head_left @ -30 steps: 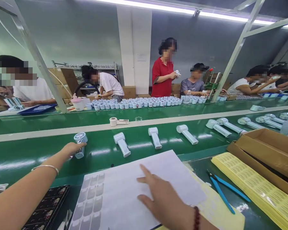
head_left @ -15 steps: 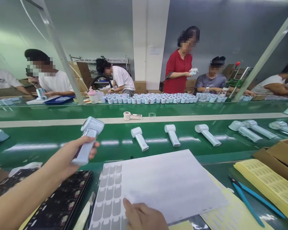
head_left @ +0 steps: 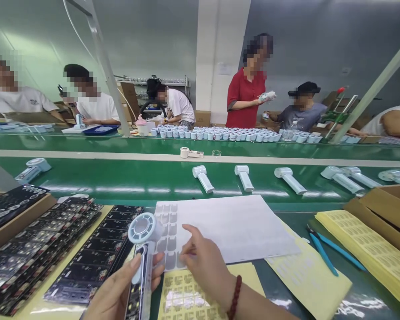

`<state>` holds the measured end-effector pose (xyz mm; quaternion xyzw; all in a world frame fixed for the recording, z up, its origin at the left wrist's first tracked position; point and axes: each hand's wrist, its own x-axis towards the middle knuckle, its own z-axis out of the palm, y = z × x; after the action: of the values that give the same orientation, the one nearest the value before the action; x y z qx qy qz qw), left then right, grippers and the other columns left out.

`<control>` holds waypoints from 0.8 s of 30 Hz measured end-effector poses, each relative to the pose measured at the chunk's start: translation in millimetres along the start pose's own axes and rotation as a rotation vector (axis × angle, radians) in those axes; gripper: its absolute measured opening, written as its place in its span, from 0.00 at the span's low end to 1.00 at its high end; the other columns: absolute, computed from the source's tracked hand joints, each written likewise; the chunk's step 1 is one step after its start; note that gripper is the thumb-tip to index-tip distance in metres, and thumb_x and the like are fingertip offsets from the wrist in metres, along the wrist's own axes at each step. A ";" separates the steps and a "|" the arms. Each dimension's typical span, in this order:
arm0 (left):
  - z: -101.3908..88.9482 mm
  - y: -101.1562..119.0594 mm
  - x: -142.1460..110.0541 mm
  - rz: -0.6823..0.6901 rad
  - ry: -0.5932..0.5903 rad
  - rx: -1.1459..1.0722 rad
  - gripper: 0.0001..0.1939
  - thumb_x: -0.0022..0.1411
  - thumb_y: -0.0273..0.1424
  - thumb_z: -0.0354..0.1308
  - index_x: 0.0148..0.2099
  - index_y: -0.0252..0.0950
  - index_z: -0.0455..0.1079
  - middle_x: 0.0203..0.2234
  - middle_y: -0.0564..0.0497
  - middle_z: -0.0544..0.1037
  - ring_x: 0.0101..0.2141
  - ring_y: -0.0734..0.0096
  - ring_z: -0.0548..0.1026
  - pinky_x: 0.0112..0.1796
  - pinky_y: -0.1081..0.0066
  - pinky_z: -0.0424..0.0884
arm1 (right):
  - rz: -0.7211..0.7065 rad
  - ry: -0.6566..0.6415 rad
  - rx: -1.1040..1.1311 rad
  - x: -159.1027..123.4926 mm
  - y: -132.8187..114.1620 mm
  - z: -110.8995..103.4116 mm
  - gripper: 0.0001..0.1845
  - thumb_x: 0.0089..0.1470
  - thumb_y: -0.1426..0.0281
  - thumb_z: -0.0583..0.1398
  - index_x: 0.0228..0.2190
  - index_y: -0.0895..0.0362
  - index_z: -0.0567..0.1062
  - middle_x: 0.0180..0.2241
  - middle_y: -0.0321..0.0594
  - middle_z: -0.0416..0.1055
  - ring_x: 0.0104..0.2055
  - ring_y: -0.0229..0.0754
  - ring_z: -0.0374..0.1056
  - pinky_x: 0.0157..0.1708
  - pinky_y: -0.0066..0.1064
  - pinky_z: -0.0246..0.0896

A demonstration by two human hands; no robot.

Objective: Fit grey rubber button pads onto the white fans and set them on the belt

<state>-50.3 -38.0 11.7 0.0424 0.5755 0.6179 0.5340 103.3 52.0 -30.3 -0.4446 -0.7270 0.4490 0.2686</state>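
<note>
A light-blue handheld fan is gripped by its handle in my left hand, at the lower middle of the view. Its round grille faces me, and a dark circuit board shows along the handle. My right hand, with a red bead bracelet, is above a white sheet. Its index finger is stretched out, apart from the curled ones; nothing is visible in it. Grey stickers line the sheet's left side, close to those fingertips. Beneath the right hand is a yellow sticker sheet.
Stacked black circuit panels lie on the left. Blue-handled nippers, a yellow sheet stack and a cardboard box are on the right. Several fans rest along the green belt. Co-workers are across it.
My left hand has brought the fan from over the belt down towards me, turning its grille my way. My right hand has risen slightly off the sticker sheet. The view has shifted left.
</note>
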 end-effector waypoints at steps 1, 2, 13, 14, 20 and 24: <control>6.4 -1.5 -2.6 0.003 -0.011 -0.032 0.06 0.58 0.28 0.63 0.38 0.34 0.80 0.33 0.41 0.84 0.32 0.58 0.83 0.34 0.68 0.81 | 0.029 -0.013 0.087 2.8 -1.6 -4.2 0.32 0.52 0.79 0.60 0.58 0.59 0.64 0.34 0.41 0.80 0.38 0.47 0.77 0.42 0.39 0.71; 13.2 -1.3 -4.6 -0.004 -0.003 -0.088 0.07 0.60 0.26 0.61 0.39 0.31 0.79 0.32 0.41 0.83 0.29 0.63 0.82 0.32 0.70 0.81 | 0.061 -0.022 0.174 4.7 -3.3 -8.8 0.30 0.54 0.75 0.60 0.58 0.61 0.64 0.34 0.42 0.80 0.38 0.46 0.77 0.41 0.37 0.72; 65.5 -3.3 -18.6 -0.223 -0.141 -0.428 0.06 0.67 0.23 0.52 0.36 0.28 0.68 0.22 0.51 0.70 0.15 0.81 0.69 0.17 0.81 0.70 | 0.029 0.045 0.728 -67.2 -48.2 -29.3 0.35 0.43 0.72 0.69 0.53 0.55 0.67 0.29 0.35 0.79 0.55 0.53 0.72 0.48 0.40 0.70; 67.8 -6.1 -19.6 -0.244 -0.134 -0.423 0.05 0.66 0.22 0.53 0.36 0.28 0.68 0.22 0.51 0.71 0.15 0.80 0.70 0.17 0.81 0.70 | 0.033 0.065 0.704 -70.9 -50.6 -28.4 0.34 0.43 0.74 0.68 0.53 0.55 0.68 0.29 0.35 0.80 0.55 0.53 0.72 0.48 0.40 0.70; 74.0 -14.0 -18.2 -0.248 -0.095 -0.382 0.06 0.64 0.21 0.55 0.33 0.30 0.65 0.19 0.52 0.69 0.16 0.78 0.70 0.18 0.79 0.70 | 0.079 0.121 0.619 -70.1 -54.2 -26.4 0.34 0.41 0.76 0.66 0.52 0.56 0.69 0.28 0.35 0.81 0.50 0.51 0.75 0.48 0.42 0.71; 75.5 -13.7 -18.5 -0.239 -0.090 -0.371 0.07 0.65 0.20 0.54 0.32 0.31 0.65 0.18 0.51 0.70 0.16 0.78 0.70 0.18 0.79 0.70 | 0.092 0.131 0.606 -67.6 -56.2 -26.9 0.34 0.40 0.76 0.66 0.52 0.56 0.70 0.27 0.34 0.82 0.49 0.51 0.76 0.50 0.42 0.70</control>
<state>16.3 -4.1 37.0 -0.0976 0.4285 0.6429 0.6273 132.9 -8.2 32.5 -0.4047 -0.5203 0.6274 0.4146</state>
